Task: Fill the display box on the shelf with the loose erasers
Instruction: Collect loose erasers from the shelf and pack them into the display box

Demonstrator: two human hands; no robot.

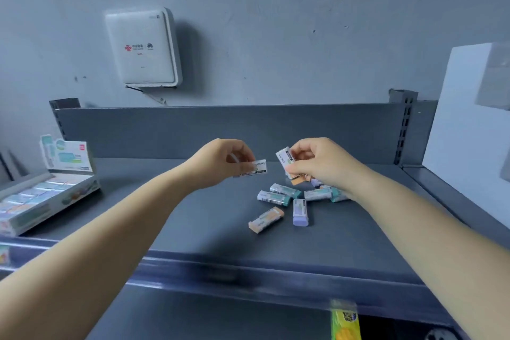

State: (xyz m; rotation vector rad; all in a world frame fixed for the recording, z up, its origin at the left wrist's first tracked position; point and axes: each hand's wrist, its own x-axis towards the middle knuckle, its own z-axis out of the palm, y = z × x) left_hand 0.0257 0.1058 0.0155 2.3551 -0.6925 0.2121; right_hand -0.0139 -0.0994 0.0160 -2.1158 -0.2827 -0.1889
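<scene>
Both arms reach over the grey shelf (193,218). The left hand (220,163) pinches one white-sleeved eraser (255,168) between thumb and fingertips, its grip closed on it above the shelf. The right hand (317,165) has its grip curled around several erasers (285,159), just above the loose pile (287,199) lying on the shelf. The display box (41,201) sits at the far left, already partly filled.
</scene>
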